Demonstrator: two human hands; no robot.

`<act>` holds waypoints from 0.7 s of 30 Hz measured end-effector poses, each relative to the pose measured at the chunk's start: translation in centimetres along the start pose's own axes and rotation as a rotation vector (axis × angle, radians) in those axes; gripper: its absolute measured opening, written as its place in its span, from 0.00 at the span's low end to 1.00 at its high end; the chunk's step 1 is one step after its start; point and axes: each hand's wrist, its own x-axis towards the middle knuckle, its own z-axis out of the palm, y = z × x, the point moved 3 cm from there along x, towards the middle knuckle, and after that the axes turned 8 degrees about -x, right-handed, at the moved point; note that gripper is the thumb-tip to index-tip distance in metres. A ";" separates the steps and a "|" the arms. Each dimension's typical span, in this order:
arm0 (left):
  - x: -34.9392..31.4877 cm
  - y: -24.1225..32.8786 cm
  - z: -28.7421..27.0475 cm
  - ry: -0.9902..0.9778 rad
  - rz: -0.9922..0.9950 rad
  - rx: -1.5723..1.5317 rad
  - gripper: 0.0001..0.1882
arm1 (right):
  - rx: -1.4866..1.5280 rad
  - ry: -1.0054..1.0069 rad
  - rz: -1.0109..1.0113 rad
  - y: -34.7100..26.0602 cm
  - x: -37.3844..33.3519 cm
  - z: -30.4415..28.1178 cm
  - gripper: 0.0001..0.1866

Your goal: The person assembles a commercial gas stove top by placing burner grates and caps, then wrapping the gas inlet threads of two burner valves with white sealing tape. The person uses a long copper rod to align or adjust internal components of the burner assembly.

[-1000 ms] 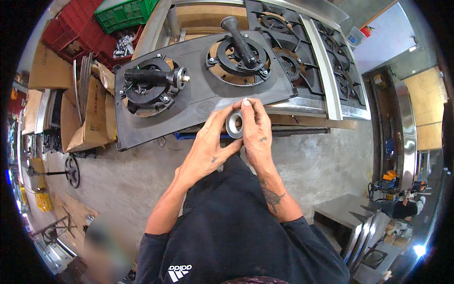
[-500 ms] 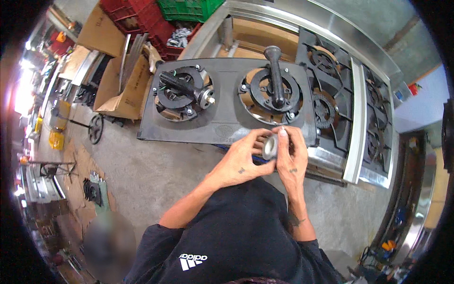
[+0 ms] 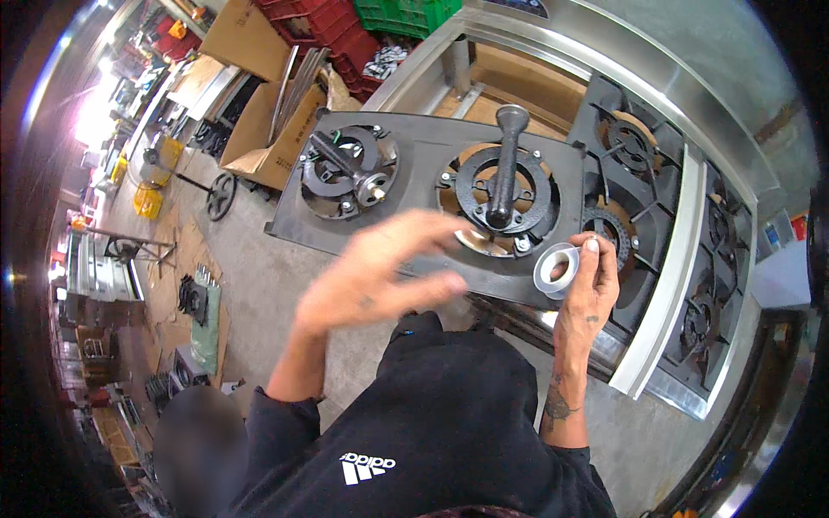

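Note:
Between the fingers and thumb of my right hand [image 3: 594, 281] is a spool of white tape [image 3: 543, 278], like thread seal tape, its round hole showing. It hovers by the right front corner of a black two-burner stove top [image 3: 414, 173]. My left hand [image 3: 380, 268], smeared by motion, spreads its fingers and thumb over the plate's front edge. Nothing shows in it. A black burner tube [image 3: 503, 177] with a flared end lies across the right burner ring [image 3: 471, 186]. Another burner tube [image 3: 345, 164], with a metal fitting at its end, rests over the left ring.
A steel range [image 3: 648, 354] with black grates [image 3: 635, 155] stands at the right. Cardboard boxes [image 3: 285, 138] and red crates [image 3: 319, 34] sit at the back left, beside a green crate [image 3: 410, 15]. Metal parts [image 3: 203, 319] lie on the floor at left.
My hands have parted. The left has swung left and away from the spool, while the right has moved right with it. The view has also shifted and tilted.

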 end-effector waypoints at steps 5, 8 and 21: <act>-1.3 -2.0 -10.0 0.607 -0.135 0.032 0.18 | 0.001 -0.144 0.030 -0.3 0.4 1.0 0.12; -2.0 -4.4 -13.3 0.639 -0.175 0.102 0.17 | 0.049 -0.194 0.109 -1.0 1.5 1.6 0.13; -2.2 -14.4 -14.8 0.481 -0.333 -1.047 0.20 | 0.209 -0.460 0.267 -3.7 12.7 6.8 0.15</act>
